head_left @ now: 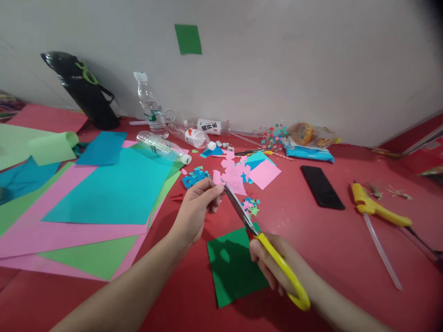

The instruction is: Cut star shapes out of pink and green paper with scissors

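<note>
Holding scissors [266, 243], upright bottle [152, 115] of clear liquid [158, 128] beyond.

The left hand [192, 210] is bare, as is the forearm [138, 272] behind its fingers. The right hand [286, 252] and wrist [313, 279] are likewise bare.

A black phone [321, 186] is laid flat on a red surface [346, 249], with a yellow glue gun [380, 210] placed to its right and a translucent stick [382, 251] set with one end close against the gun. Along the pale wall [277, 60], a black flask [86, 97] and a clear bottle [154, 115] are stood near three more bottles [161, 146], laid on their sides. A blue packet [309, 154] is seen beyond the phone; a green square [188, 39] is displayed on the wall above.
</note>
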Demonstrator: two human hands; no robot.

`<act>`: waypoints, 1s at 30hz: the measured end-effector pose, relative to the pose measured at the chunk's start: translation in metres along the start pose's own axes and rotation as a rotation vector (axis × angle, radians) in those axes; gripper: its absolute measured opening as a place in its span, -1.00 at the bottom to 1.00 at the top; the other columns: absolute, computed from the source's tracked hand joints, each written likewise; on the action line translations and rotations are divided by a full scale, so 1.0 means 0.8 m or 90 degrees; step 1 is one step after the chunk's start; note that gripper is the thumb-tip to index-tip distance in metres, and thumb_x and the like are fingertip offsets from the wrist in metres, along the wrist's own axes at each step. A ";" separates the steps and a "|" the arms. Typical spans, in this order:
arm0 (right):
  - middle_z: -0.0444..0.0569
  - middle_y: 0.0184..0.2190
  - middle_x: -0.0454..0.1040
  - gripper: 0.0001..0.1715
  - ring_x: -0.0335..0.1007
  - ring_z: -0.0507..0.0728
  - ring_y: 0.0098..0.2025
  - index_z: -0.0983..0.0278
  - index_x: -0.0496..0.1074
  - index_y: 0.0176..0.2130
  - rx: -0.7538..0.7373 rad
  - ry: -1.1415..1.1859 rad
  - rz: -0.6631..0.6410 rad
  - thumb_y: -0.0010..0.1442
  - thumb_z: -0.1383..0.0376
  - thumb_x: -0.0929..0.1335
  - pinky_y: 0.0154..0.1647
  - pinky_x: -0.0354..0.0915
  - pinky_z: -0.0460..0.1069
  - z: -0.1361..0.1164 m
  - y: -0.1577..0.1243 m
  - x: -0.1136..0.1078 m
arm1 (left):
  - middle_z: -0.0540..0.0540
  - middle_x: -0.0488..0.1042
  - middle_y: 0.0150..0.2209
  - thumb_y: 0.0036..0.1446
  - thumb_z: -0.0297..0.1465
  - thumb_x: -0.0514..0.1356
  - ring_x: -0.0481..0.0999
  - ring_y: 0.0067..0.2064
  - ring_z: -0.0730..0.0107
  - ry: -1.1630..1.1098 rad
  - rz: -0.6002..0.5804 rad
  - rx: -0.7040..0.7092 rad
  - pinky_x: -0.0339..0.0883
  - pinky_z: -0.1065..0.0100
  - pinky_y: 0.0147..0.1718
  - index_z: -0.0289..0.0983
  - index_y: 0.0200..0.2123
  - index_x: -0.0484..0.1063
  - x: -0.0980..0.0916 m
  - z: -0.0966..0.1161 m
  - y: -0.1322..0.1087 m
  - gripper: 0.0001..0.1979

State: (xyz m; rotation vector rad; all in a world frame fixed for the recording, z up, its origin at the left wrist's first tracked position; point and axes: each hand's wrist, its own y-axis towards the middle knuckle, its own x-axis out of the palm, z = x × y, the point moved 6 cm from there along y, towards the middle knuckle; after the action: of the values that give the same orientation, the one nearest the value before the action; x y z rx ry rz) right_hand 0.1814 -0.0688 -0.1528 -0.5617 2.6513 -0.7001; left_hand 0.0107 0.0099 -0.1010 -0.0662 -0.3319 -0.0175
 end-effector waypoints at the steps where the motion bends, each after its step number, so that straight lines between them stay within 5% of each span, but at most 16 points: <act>1: -0.36 -0.86 0.11 -0.36 -0.08 -0.06 -0.85 0.19 0.24 -0.42 0.005 0.000 0.002 0.12 -0.32 0.20 -0.84 -0.06 -0.18 0.001 0.000 -0.001 | 0.10 0.33 -0.62 0.10 -0.37 0.27 0.22 -0.57 0.59 0.000 -0.002 0.000 0.09 0.52 -0.58 -0.25 -0.55 0.32 0.000 0.000 0.000 -0.76; 9: -0.33 -0.84 0.14 -0.29 -0.07 -0.09 -0.83 0.20 0.23 -0.43 -0.035 -0.006 -0.007 0.05 -0.38 0.18 -0.81 -0.02 -0.20 -0.005 -0.003 -0.008 | 0.09 0.32 -0.63 0.09 -0.39 0.27 0.21 -0.58 0.58 -0.002 -0.014 0.007 0.07 0.52 -0.59 -0.25 -0.55 0.33 0.000 0.003 0.002 -0.78; 21: -0.34 -0.86 0.09 -0.47 -0.07 -0.08 -0.81 0.19 0.24 -0.48 -0.006 -0.020 -0.006 0.03 -0.21 0.25 -0.81 -0.05 -0.21 -0.020 -0.005 -0.022 | 0.08 0.31 -0.63 0.01 -0.38 0.30 0.23 -0.58 0.60 0.034 -0.011 -0.013 0.06 0.53 -0.61 -0.27 -0.59 0.33 -0.009 0.007 0.009 -0.77; 30: -0.32 -0.82 0.17 -0.38 -0.02 -0.07 -0.80 0.19 0.23 -0.45 -0.043 -0.005 0.027 0.04 -0.29 0.22 -0.79 0.00 -0.19 -0.013 -0.002 -0.014 | 0.07 0.40 -0.54 0.12 -0.36 0.26 0.32 -0.54 0.56 0.013 -0.034 0.027 0.16 0.50 -0.56 -0.25 -0.44 0.40 -0.001 0.003 0.006 -0.87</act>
State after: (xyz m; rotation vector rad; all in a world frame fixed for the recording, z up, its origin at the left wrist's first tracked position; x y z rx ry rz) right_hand 0.1872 -0.0611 -0.1407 -0.5236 2.6804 -0.5970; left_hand 0.0096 0.0150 -0.0995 -0.0157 -0.3133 -0.0636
